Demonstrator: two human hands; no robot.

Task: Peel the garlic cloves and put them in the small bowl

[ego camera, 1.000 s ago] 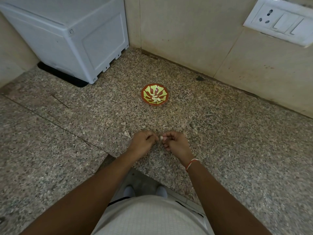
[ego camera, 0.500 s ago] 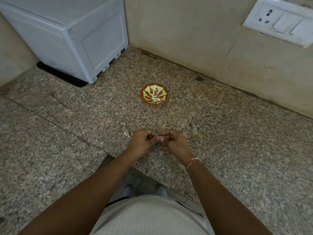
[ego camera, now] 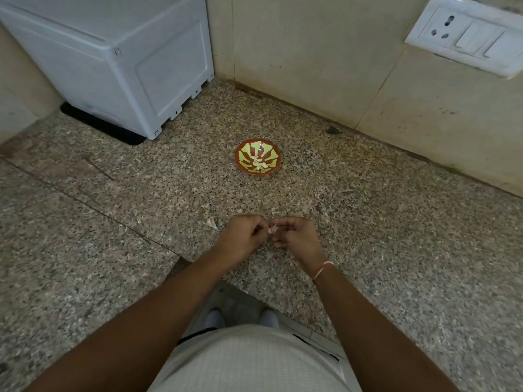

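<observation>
**Both hands on one clove**

Near the front edge of the granite counter [ego camera: 368,222], left hand [ego camera: 240,239] & right hand [ego camera: 297,236] meet, fingers curled; between them they pinch a garlic clove [ego camera: 273,229], small & pale. A thread band [ego camera: 321,271] circles the right wrist. Bit of garlic skin [ego camera: 211,222] lies just left of the hands. Further back, mid-counter, the small bowl [ego camera: 243,162] holds peeled cloves [ego camera: 259,164]. White appliance [ego camera: 119,60] in back-left corner; switchboard [ego camera: 467,38] on wall, back right.
</observation>
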